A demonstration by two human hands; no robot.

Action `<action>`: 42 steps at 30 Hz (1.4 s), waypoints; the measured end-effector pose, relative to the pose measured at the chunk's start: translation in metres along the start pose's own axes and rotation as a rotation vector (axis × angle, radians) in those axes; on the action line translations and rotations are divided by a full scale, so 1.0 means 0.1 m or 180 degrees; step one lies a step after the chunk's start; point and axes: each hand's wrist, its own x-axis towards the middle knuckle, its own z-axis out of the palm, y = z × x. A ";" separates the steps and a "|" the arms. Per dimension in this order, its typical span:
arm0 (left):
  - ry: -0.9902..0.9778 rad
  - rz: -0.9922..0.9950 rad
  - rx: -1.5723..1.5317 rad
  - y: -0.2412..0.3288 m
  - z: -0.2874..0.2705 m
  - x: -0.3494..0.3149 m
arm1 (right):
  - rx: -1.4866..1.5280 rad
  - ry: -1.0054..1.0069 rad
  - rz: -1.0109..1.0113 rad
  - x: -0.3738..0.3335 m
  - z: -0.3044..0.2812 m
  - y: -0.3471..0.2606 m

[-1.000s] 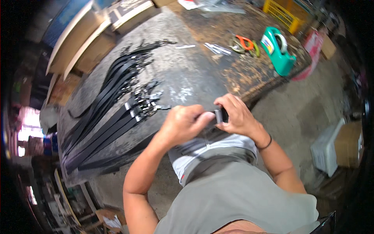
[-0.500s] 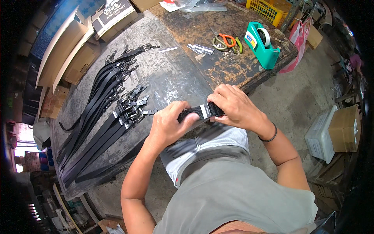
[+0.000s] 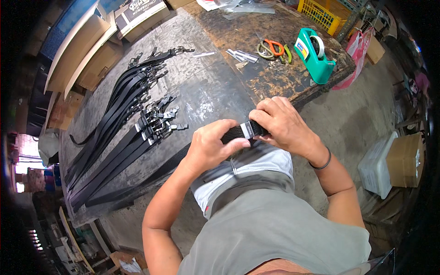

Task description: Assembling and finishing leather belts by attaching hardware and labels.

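Between my hands is a black webbing strap (image 3: 234,134) with a pale label (image 3: 247,130) wrapped across it, held just over the table's near edge. My left hand (image 3: 212,143) grips the strap left of the label, its thumb on top. Close to the label's right side, my right hand (image 3: 278,123) is closed on the strap, whose end is hidden by the fingers. The strap's long tail runs left beneath my left forearm. Left of my hands lies a bundle of black straps (image 3: 117,165) with metal buckles and pale labels; behind it is a second bundle (image 3: 130,85).
A green tape dispenser (image 3: 316,59) stands on the table's right part, beside orange-handled scissors (image 3: 275,47) and several white label strips (image 3: 243,56). Cardboard boxes (image 3: 94,68) line the far left edge. A yellow crate (image 3: 319,16) stands at the back.
Both hands have moved slightly right with the strap. My left hand has come nearer the label, and the whole view has shifted a little.
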 end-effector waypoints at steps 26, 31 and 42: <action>0.0000 -0.0409 0.1347 -1.05 -0.28 -0.79 | 0.0220 -0.0330 0.0621 -0.21 0.40 1.12; -0.0696 -0.1560 0.1204 -1.06 -0.41 -0.64 | 0.0492 -0.0928 0.1190 0.07 0.34 1.22; 0.0258 -0.0916 0.1872 -1.38 -0.19 -0.88 | 0.0493 -0.1803 0.1493 0.37 0.52 1.43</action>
